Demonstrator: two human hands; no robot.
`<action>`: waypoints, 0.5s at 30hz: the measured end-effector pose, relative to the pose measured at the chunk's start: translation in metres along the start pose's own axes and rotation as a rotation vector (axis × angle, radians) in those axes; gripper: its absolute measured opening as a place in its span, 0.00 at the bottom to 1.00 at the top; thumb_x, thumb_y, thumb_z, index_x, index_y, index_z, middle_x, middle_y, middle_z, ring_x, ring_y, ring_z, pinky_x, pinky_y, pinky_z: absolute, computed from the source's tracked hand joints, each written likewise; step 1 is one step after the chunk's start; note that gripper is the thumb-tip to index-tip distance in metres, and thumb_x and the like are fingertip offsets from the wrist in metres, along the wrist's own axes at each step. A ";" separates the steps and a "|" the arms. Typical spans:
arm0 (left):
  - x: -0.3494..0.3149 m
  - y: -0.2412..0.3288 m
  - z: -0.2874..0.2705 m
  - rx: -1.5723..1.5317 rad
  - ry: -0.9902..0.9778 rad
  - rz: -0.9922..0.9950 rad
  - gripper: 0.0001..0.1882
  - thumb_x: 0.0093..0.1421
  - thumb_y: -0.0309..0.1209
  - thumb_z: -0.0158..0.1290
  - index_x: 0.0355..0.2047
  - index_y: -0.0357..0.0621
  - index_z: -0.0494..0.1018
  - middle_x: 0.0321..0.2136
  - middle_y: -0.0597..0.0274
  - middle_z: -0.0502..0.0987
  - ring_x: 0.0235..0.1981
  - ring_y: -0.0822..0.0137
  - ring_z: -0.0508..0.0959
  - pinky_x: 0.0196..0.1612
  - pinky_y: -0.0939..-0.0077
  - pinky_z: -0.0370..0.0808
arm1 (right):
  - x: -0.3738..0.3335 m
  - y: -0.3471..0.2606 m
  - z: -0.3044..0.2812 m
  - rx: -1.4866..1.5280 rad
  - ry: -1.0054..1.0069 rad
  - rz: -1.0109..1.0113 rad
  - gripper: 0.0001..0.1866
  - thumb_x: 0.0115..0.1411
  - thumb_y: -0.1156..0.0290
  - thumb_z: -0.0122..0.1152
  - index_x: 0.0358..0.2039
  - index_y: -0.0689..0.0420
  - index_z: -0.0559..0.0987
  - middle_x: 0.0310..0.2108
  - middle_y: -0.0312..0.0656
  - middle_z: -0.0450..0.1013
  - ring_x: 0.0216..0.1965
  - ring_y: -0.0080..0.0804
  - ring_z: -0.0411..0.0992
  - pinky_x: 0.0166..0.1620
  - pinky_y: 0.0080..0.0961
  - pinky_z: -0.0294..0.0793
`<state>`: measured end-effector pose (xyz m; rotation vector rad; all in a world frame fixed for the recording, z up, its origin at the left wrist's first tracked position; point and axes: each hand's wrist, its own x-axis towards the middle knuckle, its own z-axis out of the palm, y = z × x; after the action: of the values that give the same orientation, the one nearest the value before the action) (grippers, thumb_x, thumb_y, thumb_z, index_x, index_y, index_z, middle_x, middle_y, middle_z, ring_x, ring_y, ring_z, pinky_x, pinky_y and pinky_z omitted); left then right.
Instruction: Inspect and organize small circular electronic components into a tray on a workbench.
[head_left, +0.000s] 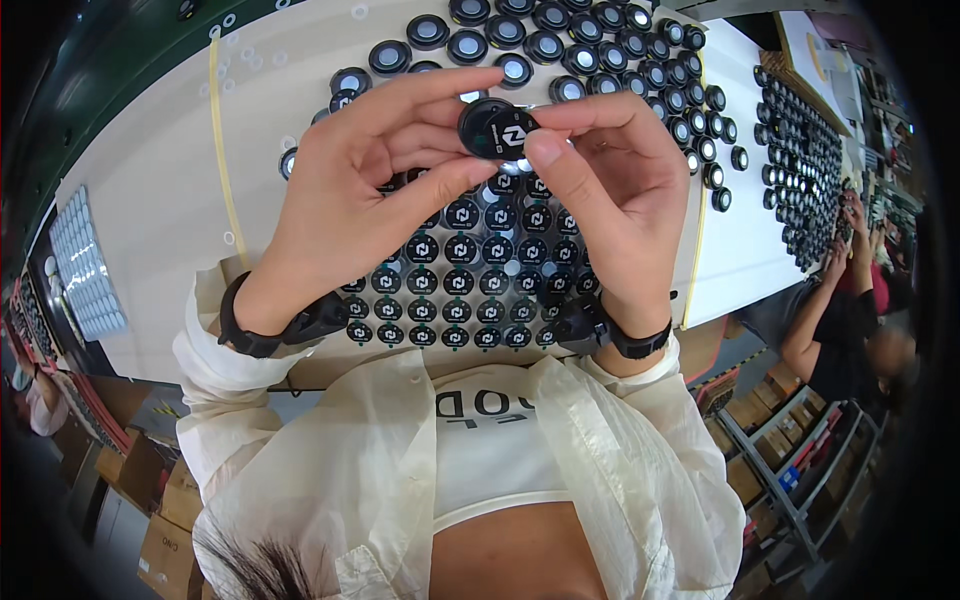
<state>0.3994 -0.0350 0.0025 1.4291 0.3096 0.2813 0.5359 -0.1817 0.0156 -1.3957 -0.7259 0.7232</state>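
Over the middle of the table, my left hand (345, 175) grips a round black part (473, 122) by its edge, between thumb and fingers. My right hand (630, 185) pinches a thin round black sticker (514, 134) with a white logo between thumb and forefinger. The sticker overlaps the right side of the part's face; whether they touch I cannot tell. Below both hands lies a sheet of matching round stickers (459, 250) in rows, partly hidden by my hands and wrists. Past my fingers, many round black parts with pale centres (467, 46) stand on the table.
More black parts (790, 170) fill the white surface at right, where a co-worker's hands (848, 240) reach in. A sheet of pale round pieces (85, 265) lies at far left. Yellow tape (222, 150) crosses the table (150, 220). Cardboard boxes (170, 540) stand below.
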 end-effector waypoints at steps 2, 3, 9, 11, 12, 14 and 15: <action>-0.001 0.000 0.002 0.021 0.036 0.014 0.26 0.59 0.12 0.56 0.58 0.31 0.68 0.47 0.50 0.78 0.47 0.66 0.81 0.51 0.77 0.79 | 0.001 0.004 -0.001 -0.025 0.012 -0.012 0.08 0.57 0.81 0.66 0.38 0.63 0.81 0.37 0.40 0.79 0.43 0.26 0.75 0.50 0.23 0.71; -0.002 0.000 0.002 0.031 0.050 0.019 0.26 0.58 0.12 0.56 0.58 0.31 0.68 0.47 0.49 0.78 0.47 0.65 0.81 0.50 0.77 0.80 | 0.002 0.008 -0.001 -0.024 0.012 -0.010 0.08 0.57 0.81 0.66 0.38 0.63 0.81 0.37 0.40 0.79 0.43 0.26 0.75 0.50 0.23 0.71; -0.002 -0.003 0.003 0.008 0.087 0.009 0.22 0.58 0.14 0.59 0.53 0.33 0.72 0.50 0.56 0.77 0.45 0.71 0.80 0.51 0.77 0.80 | 0.004 0.014 0.001 -0.066 0.032 -0.081 0.07 0.54 0.80 0.69 0.34 0.62 0.82 0.36 0.38 0.80 0.49 0.31 0.73 0.54 0.28 0.68; -0.003 -0.004 0.003 0.016 0.087 -0.002 0.22 0.58 0.14 0.58 0.53 0.33 0.72 0.50 0.56 0.77 0.46 0.71 0.81 0.51 0.78 0.81 | 0.005 0.015 0.001 -0.073 0.026 -0.113 0.07 0.54 0.80 0.69 0.34 0.62 0.83 0.36 0.38 0.80 0.48 0.31 0.73 0.54 0.28 0.69; -0.003 -0.004 0.003 0.023 0.089 0.006 0.22 0.58 0.14 0.58 0.53 0.33 0.72 0.50 0.56 0.78 0.45 0.71 0.81 0.51 0.78 0.81 | 0.005 0.015 0.001 -0.073 0.025 -0.112 0.07 0.54 0.80 0.69 0.34 0.62 0.83 0.36 0.38 0.80 0.48 0.31 0.73 0.54 0.28 0.69; -0.003 -0.004 0.003 0.029 0.090 0.013 0.22 0.57 0.14 0.58 0.53 0.33 0.72 0.49 0.56 0.78 0.45 0.71 0.81 0.50 0.78 0.81 | 0.004 0.014 0.001 -0.085 0.030 -0.092 0.07 0.53 0.80 0.68 0.34 0.62 0.83 0.36 0.39 0.80 0.48 0.31 0.73 0.54 0.28 0.69; -0.003 -0.004 0.003 0.034 0.087 0.008 0.22 0.57 0.13 0.58 0.54 0.34 0.73 0.48 0.55 0.78 0.44 0.70 0.81 0.50 0.78 0.81 | 0.004 0.013 0.001 -0.085 0.031 -0.091 0.07 0.53 0.80 0.68 0.34 0.62 0.83 0.36 0.39 0.80 0.48 0.31 0.73 0.54 0.28 0.69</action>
<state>0.3981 -0.0396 -0.0005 1.4544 0.3812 0.3474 0.5373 -0.1768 0.0024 -1.4379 -0.7989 0.6043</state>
